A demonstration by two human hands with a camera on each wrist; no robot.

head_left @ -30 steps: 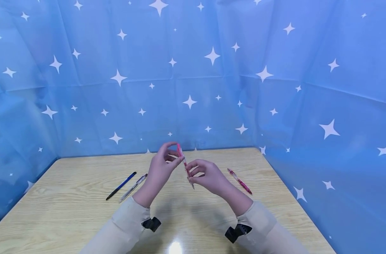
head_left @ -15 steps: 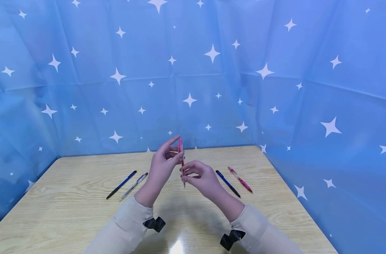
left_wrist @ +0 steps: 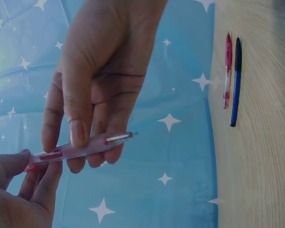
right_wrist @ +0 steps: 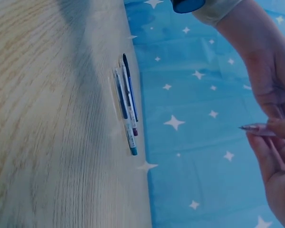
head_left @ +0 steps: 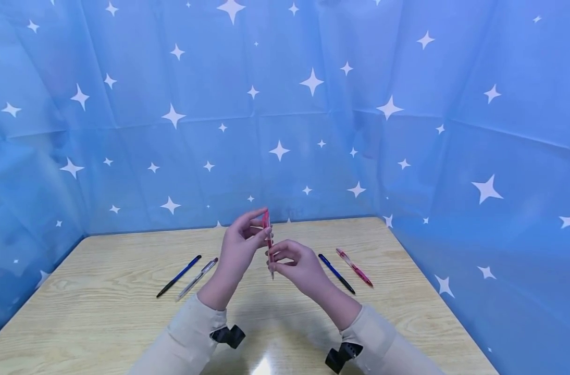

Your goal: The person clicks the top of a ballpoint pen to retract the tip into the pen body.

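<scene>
Slim clear-and-pink plastic pen [head_left: 269,242], lower centre of head view, left hand [head_left: 237,243] with fingers pinching its upper part, right hand [head_left: 301,264] with fingers gripping its lower part

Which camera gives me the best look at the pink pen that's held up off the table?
The left wrist view: the pink pen appears large and side-on there, with its metal tip plain, though partly covered. The head view shows it small and near upright; the right wrist view catches only its tip end.
</scene>
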